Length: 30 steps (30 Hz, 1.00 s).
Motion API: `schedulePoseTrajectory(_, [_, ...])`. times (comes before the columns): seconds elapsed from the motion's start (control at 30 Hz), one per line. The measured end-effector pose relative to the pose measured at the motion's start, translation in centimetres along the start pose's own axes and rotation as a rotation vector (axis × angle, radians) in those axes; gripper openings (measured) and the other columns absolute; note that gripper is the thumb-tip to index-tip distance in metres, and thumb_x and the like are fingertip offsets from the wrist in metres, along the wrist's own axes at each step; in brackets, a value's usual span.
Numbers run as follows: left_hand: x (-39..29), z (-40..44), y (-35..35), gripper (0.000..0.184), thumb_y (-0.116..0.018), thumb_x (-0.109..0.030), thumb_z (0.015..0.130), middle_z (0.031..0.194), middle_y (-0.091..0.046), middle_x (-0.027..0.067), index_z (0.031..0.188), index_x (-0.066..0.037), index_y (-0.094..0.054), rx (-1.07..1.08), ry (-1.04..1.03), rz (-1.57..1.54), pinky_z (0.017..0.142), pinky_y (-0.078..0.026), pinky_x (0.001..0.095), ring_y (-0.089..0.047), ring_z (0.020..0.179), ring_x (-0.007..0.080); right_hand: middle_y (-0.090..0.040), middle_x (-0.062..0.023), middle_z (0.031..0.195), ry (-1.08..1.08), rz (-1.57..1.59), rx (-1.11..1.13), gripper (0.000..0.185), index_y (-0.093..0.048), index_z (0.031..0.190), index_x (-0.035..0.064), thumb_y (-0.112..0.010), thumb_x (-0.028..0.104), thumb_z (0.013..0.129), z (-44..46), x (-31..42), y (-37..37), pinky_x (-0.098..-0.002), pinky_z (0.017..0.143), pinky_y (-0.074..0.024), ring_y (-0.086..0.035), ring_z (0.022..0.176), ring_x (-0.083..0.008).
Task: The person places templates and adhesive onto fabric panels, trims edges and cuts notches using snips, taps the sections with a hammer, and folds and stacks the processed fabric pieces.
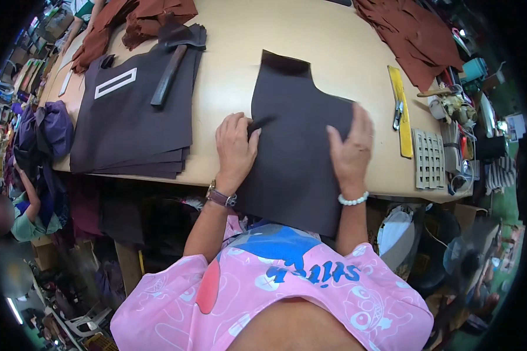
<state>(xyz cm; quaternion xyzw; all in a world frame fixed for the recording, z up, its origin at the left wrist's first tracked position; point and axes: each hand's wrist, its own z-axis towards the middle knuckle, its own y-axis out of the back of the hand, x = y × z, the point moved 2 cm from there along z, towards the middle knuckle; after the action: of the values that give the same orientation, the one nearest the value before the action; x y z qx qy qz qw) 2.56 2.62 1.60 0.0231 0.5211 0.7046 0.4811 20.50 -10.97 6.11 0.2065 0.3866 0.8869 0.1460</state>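
A dark brown cut fabric piece [298, 152] lies in front of me, its lower end reaching over the table's near edge towards my lap. My left hand [235, 151] is at its left edge, fingers bent and thumb on the cloth. A short dark fold or stick-like shape shows between thumb and forefinger; I cannot make out which. Along the right edge, my right hand [352, 143] rests with thumb apart and fingers stretched out, slightly blurred. To the left is a stack of similar dark pieces [134, 134], bearing a white rectangular frame [116, 83] and a dark-handled hammer [171, 73].
Reddish-brown cloth heaps lie at the back left [102, 35] and back right [413, 41] of the pale table [234, 52]. On the right are a yellow ruler [400, 111], small snips [397, 115] and a beige slotted tray [428, 159]. Another person [32, 205] sits at far left.
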Motion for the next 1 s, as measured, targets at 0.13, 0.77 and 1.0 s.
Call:
schedulePoseTrajectory(0.13, [-0.8, 0.6, 0.7, 0.02, -0.062, -0.01, 0.082, 0.086, -0.063, 0.0126, 0.098, 0.0, -0.057, 0.121, 0.212, -0.253, 0.067, -0.047, 0.0324, -0.06, 0.077, 0.0218, -0.057, -0.0174, 0.106, -0.267, 0.844, 0.299, 0.049, -0.049, 0.121, -0.0032, -0.066, 0.008, 0.076, -1.2, 5.5, -2.0, -0.0314, 0.068, -0.0506, -0.061, 0.078, -0.022])
schedulePoseTrajectory(0.77, [-1.7, -1.2, 2.6, 0.055, -0.061, 0.005, 0.081, 0.105, -0.06, 0.011, 0.131, -0.001, -0.039, 0.132, 0.488, -1.257, 0.082, -0.048, 0.0247, -0.059, 0.092, 0.0129, -0.05, 0.0042, 0.064, -0.754, 1.366, 0.276, 0.013, -0.058, 0.08, 0.0026, -0.052, 0.011, 0.089, -2.0, 6.3, -3.2, -0.0214, 0.049, -0.0379, -0.042, 0.056, -0.002])
schedulePoseTrajectory(1.0, [3.5, -0.7, 5.1, 0.037, -0.055, 0.0, 0.086, 0.115, -0.059, 0.014, 0.122, 0.003, -0.05, -0.105, 0.236, -0.491, 0.087, -0.043, 0.0281, -0.057, 0.101, 0.0183, -0.064, -0.0046, 0.085, -0.679, 0.979, 0.187, 0.02, -0.055, 0.104, -0.0039, -0.054, 0.001, 0.084, -2.8, -9.0, -1.3, -0.0214, 0.062, -0.0467, -0.058, 0.071, -0.0077])
